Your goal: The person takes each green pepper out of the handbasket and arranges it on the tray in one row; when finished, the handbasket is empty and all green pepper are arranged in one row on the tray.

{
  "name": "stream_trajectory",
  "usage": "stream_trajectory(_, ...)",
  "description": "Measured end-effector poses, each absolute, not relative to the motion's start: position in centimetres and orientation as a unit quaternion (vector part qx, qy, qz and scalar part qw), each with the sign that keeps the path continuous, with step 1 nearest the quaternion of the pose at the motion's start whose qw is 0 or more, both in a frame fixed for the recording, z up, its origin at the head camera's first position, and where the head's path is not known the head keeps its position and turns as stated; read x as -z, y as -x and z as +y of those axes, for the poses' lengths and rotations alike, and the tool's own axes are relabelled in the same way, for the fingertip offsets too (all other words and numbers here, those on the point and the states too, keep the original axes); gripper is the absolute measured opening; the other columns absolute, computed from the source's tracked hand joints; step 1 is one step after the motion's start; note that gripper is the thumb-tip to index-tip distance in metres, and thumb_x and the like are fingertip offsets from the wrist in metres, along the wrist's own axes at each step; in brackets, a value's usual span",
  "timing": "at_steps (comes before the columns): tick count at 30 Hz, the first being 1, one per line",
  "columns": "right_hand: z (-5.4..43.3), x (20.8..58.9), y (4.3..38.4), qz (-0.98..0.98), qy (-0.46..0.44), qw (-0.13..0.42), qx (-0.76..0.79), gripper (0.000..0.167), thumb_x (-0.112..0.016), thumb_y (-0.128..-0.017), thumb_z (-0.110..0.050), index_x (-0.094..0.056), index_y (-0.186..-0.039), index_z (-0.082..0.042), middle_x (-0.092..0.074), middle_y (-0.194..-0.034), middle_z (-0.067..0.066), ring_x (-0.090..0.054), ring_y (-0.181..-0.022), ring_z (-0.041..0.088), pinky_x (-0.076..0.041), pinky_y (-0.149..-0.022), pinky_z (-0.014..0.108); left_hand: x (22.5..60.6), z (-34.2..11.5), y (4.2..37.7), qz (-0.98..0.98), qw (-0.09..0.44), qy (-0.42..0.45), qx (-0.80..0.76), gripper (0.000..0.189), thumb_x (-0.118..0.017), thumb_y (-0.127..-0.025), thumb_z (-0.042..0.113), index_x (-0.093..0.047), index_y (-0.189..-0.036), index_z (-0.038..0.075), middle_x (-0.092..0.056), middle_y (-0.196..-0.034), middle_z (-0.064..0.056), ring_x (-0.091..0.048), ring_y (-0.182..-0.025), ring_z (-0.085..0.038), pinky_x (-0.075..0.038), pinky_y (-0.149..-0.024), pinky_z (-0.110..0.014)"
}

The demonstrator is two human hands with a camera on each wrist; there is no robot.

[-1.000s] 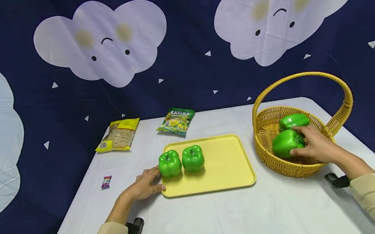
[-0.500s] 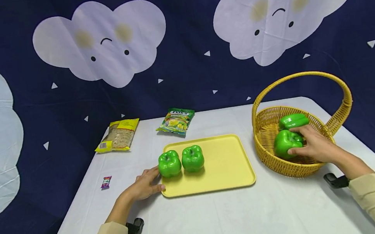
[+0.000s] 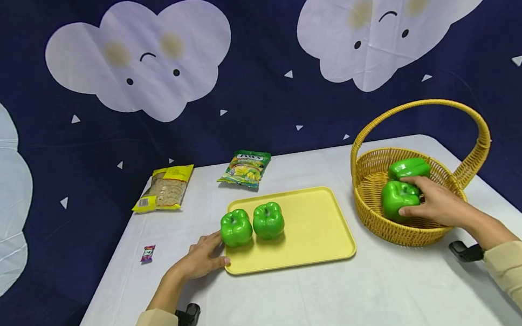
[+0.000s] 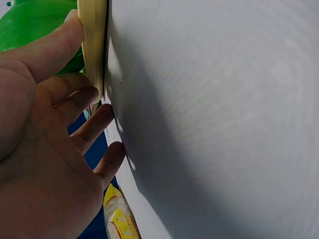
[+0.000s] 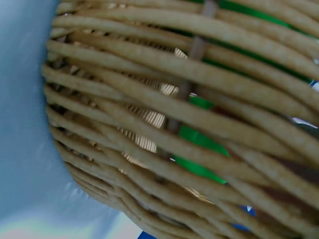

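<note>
In the head view, my right hand [image 3: 436,204] reaches into the wicker basket [image 3: 377,225] and grips a green bell pepper [image 3: 396,199] between thumb and fingers. Just behind it in the basket lies another green bell pepper [image 3: 408,167] on its side. My left hand [image 3: 202,255] rests at the left edge of the yellow tray [image 3: 315,227], its thumb on the rim [image 4: 94,45] and its fingers loosely extended. Two green bell peppers, a left one [image 3: 236,228] and a right one [image 3: 268,221], stand on the tray's left half. Basket weave [image 5: 149,99] hides my right hand in the right wrist view.
A yellow-ended bag of grainy food [image 3: 165,189] lies at the back left, with a green candy bag [image 3: 246,169] to its right. A small purple wrapped candy [image 3: 147,253] is left of my left hand. The basket's tall handle [image 3: 417,104] arches above the basket.
The gripped bell pepper has turned a little inside the basket, and my right hand has shifted slightly left with it. My left hand and the tray stay as they were.
</note>
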State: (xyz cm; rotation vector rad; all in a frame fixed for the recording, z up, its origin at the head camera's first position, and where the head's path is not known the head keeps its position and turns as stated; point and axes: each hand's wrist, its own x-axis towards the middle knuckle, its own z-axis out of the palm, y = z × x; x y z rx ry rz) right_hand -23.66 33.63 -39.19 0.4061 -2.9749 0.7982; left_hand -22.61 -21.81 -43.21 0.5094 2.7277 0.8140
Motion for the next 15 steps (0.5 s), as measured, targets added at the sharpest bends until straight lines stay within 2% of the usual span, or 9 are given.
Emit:
stream_trajectory(9, 33.3, 38.5, 23.4, -0.952, -0.139, 0.063, -0.265, 0.084, -0.075, -0.079, -0.035, -0.034, -0.138, 0.009, -0.04, -0.128, 0.034, -0.045, -0.111, 0.047, -0.041, -0.085, 0.059, 43.2, -21.8, 22.6, 0.935, 0.123, -0.178, -0.282, 0.073, -0.066, -0.086, 0.029, -0.032, -0.146, 0.005, -0.032, -0.152, -0.019, -0.028, -0.137, -0.041, -0.014, -0.105, -0.07)
stream_trajectory(14, 32.7, 37.5, 23.1, -0.947, -0.153, 0.096, -0.266, 0.08, -0.076, -0.079, -0.029, -0.036, -0.138, 0.008, -0.042, -0.126, 0.031, -0.047, -0.106, 0.041, -0.043, -0.081, 0.053, 43.2, -21.8, 22.7, 0.935, 0.124, -0.176, -0.281, 0.073, -0.066, -0.086, 0.03, -0.032, -0.147, 0.006, -0.032, -0.152, -0.018, -0.028, -0.137, -0.041, -0.014, -0.105, -0.07)
stream_trajectory(15, 32.6, 37.3, 23.0, -0.945, -0.157, 0.102, -0.268, 0.08, -0.077, -0.078, -0.028, -0.037, -0.138, 0.007, -0.042, -0.126, 0.03, -0.048, -0.105, 0.04, -0.044, -0.081, 0.047, 43.2, -21.8, 22.7, 0.935, 0.125, -0.175, -0.281, 0.073, -0.066, -0.086, 0.03, -0.032, -0.147, 0.006, -0.031, -0.152, -0.018, -0.028, -0.137, -0.041, -0.013, -0.105, -0.071)
